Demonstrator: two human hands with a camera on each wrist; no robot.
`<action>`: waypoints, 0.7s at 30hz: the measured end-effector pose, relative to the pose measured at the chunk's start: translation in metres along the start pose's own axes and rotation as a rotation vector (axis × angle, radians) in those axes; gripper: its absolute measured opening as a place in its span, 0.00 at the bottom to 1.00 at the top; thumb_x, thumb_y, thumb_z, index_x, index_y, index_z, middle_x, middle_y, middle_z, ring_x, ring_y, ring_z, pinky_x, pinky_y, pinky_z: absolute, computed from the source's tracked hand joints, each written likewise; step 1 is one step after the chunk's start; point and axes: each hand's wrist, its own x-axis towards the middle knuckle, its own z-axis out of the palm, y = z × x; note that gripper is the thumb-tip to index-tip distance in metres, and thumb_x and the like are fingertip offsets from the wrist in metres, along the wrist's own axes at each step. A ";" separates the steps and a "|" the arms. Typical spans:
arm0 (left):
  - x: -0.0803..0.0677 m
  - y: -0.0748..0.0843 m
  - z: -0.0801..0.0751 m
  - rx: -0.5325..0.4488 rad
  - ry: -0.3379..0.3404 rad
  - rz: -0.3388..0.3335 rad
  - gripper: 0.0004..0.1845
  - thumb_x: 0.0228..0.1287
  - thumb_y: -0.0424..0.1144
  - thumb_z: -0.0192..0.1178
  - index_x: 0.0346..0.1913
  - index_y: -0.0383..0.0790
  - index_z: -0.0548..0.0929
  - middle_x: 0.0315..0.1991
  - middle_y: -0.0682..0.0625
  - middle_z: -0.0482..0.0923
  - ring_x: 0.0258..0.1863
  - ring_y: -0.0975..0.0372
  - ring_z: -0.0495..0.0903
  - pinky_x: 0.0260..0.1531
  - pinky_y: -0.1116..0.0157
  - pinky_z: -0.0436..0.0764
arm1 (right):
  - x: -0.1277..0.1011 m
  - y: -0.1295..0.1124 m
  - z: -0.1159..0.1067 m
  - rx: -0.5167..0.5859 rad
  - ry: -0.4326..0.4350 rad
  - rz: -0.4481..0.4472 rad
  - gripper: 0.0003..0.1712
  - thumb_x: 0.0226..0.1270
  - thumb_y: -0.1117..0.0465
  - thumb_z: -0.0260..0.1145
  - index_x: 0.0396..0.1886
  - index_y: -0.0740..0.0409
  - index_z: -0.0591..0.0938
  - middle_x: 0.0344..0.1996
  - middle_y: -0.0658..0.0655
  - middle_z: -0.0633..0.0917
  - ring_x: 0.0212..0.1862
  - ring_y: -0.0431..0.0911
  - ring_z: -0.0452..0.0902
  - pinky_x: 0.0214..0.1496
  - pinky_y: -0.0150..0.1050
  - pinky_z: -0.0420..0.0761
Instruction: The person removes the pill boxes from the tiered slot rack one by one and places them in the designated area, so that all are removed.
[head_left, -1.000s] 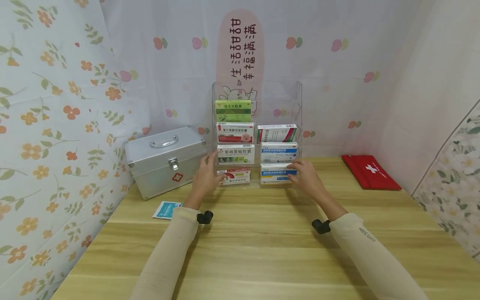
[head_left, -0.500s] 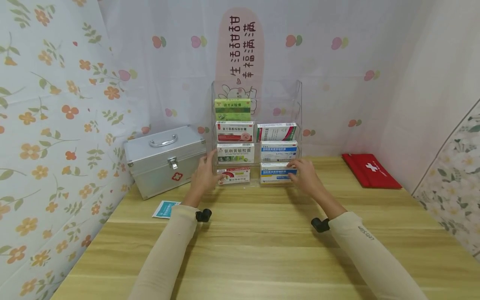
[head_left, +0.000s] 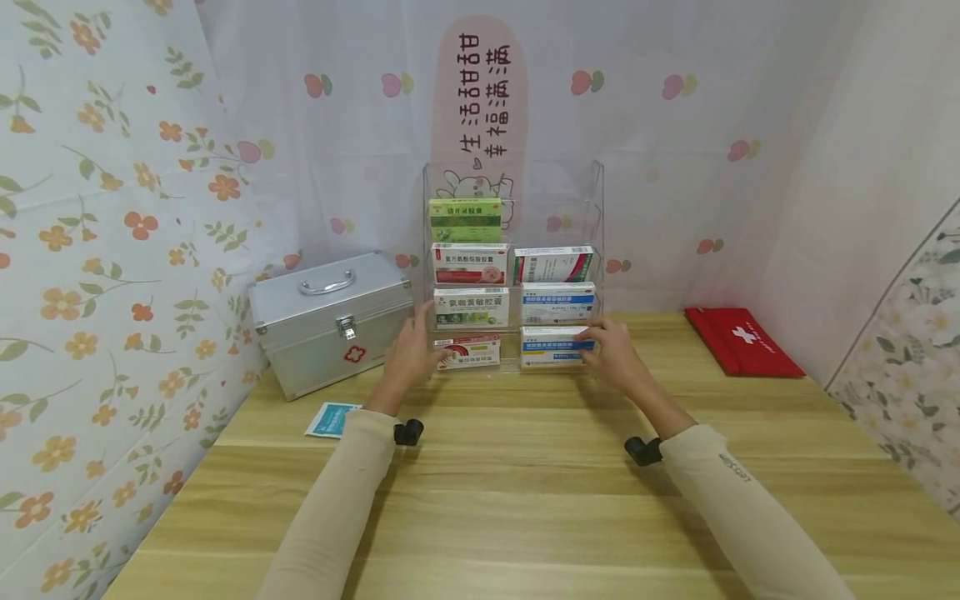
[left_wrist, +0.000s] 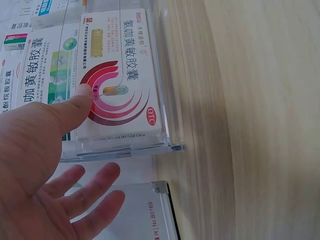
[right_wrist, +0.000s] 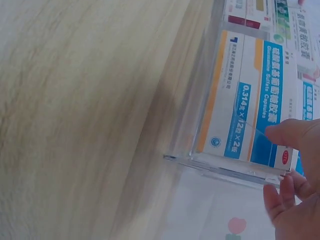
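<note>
A clear acrylic display rack [head_left: 512, 366] stands on the table, with medicine boxes in its tiers. My left hand [head_left: 408, 354] holds its left side low down. In the left wrist view the thumb lies over a white-and-red capsule box [left_wrist: 130, 75] in the bottom tier; several loosely bent fingers sit past the rack's edge, and the index finger is hidden. My right hand [head_left: 615, 357] grips the opposite side. Its thumb rests across a blue-and-white glucosamine capsule box [right_wrist: 245, 100], with fingertips at the rack's side. Above are a green box [head_left: 465, 221] and several other boxes.
On the left stands a silver first-aid case [head_left: 330, 321], close to my left hand. A blue-and-white packet [head_left: 330, 419] lies before it. To the right is a red first-aid pouch [head_left: 742, 342]. A printed curtain [head_left: 660, 183] hangs behind the rack.
Both hands stay at the rack's sides with only slight finger shifts. The rack and boxes look the same; the head view has shifted very slightly.
</note>
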 end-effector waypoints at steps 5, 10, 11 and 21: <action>0.000 0.000 -0.001 0.018 -0.003 -0.008 0.54 0.57 0.52 0.72 0.77 0.63 0.45 0.62 0.36 0.67 0.46 0.46 0.78 0.31 0.54 0.78 | -0.002 -0.002 0.000 -0.027 0.027 -0.008 0.09 0.57 0.72 0.71 0.39 0.67 0.87 0.52 0.69 0.80 0.53 0.66 0.71 0.50 0.56 0.66; 0.002 0.000 -0.001 0.027 0.001 -0.013 0.53 0.57 0.52 0.72 0.77 0.65 0.45 0.63 0.36 0.67 0.45 0.46 0.78 0.30 0.56 0.77 | -0.001 -0.004 -0.002 -0.067 0.001 -0.005 0.09 0.58 0.71 0.71 0.40 0.63 0.87 0.54 0.65 0.79 0.55 0.64 0.71 0.56 0.57 0.73; 0.002 0.000 -0.001 0.026 0.000 -0.012 0.53 0.57 0.52 0.72 0.77 0.65 0.45 0.63 0.36 0.67 0.45 0.46 0.78 0.30 0.56 0.77 | 0.000 -0.004 -0.002 -0.073 -0.013 -0.004 0.09 0.58 0.71 0.71 0.40 0.63 0.87 0.54 0.65 0.79 0.55 0.64 0.72 0.56 0.58 0.74; 0.002 -0.002 -0.002 0.017 -0.008 -0.020 0.53 0.57 0.52 0.72 0.76 0.66 0.45 0.60 0.37 0.70 0.43 0.46 0.78 0.30 0.56 0.77 | 0.004 -0.004 0.000 0.018 -0.053 -0.035 0.10 0.57 0.76 0.69 0.39 0.66 0.88 0.52 0.69 0.79 0.56 0.66 0.75 0.58 0.59 0.75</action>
